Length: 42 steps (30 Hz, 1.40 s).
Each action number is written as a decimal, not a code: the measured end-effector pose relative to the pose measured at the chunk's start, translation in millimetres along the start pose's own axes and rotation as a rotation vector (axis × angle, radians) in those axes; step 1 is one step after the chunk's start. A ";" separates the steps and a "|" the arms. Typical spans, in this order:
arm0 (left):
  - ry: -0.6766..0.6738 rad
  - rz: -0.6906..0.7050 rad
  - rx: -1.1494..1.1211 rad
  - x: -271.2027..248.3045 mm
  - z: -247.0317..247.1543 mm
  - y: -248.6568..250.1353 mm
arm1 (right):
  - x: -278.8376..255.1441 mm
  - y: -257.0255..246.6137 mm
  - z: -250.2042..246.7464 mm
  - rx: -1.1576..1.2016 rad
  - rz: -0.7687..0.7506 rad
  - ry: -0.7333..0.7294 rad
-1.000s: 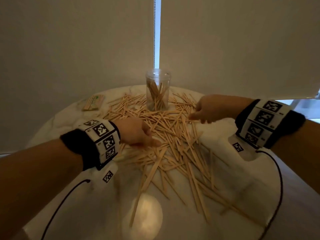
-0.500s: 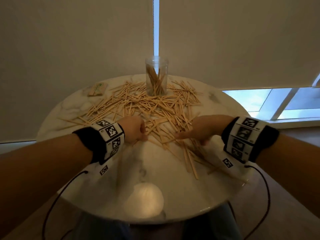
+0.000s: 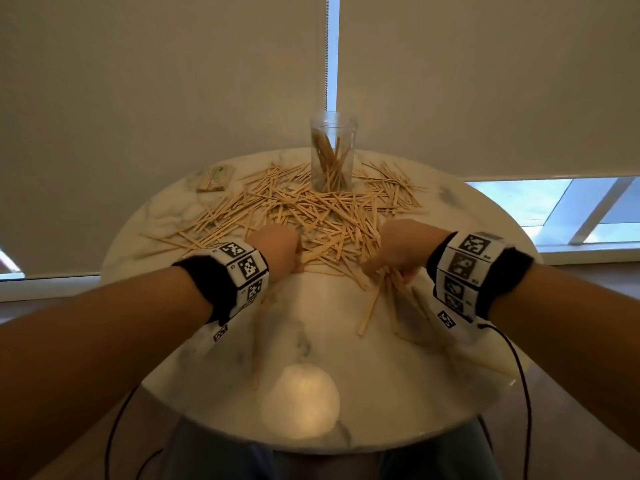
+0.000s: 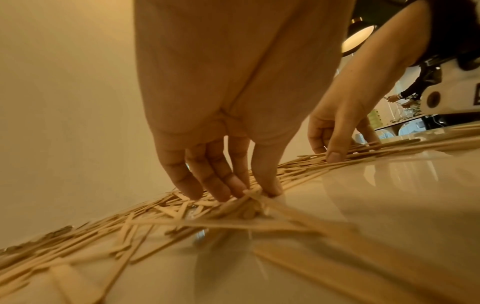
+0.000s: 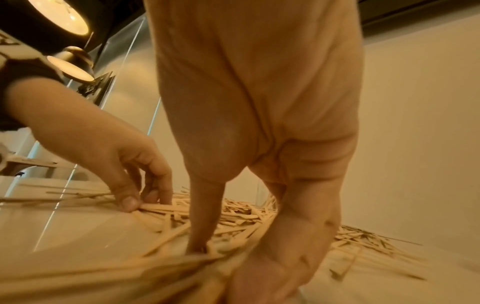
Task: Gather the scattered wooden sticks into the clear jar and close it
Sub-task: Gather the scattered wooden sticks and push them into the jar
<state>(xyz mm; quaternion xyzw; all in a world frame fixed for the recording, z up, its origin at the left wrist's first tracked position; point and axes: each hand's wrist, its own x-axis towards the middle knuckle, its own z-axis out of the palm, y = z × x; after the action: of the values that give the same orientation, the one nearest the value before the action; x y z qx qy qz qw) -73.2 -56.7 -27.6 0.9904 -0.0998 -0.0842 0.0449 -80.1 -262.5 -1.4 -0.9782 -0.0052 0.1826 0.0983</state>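
Pale roller blinds hang behind the round white marble table (image 3: 467, 237), where thin flat wooden sticks (image 3: 277, 209) lie scattered. At the far edge stands the clear cylindrical plastic jar (image 3: 332, 150), lidless and upright, with some sticks already inside. My left hand (image 3: 280, 247) pinches a few sticks between curled fingertips (image 4: 223, 185) and thumb. My right hand (image 3: 398, 247) has its fingers curled around a bundle of sticks (image 3: 388, 289) at the near edge of the pile.

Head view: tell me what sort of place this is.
Probably a home or office room, by a window: a round marble-look table, pale roller blinds drawn low over the glass, and round ceiling lamps overhead.
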 end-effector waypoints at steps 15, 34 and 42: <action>-0.033 0.054 0.281 5.1 -0.4 24.7 | -2.8 20.8 -10.6 0.458 0.133 0.000; 0.107 -0.076 -0.376 20.7 -39.3 7.2 | -7.9 18.5 -35.4 0.859 -0.086 0.282; 0.043 -0.132 -0.986 21.8 -34.8 32.3 | -8.8 -18.5 -22.7 0.807 -0.292 0.264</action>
<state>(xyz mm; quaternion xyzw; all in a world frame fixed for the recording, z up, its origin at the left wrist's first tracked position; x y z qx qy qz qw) -52.2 -90.2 6.6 0.8571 0.0158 -0.1038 0.5044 -79.7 -249.1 26.0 -0.8654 -0.0591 0.0277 0.4968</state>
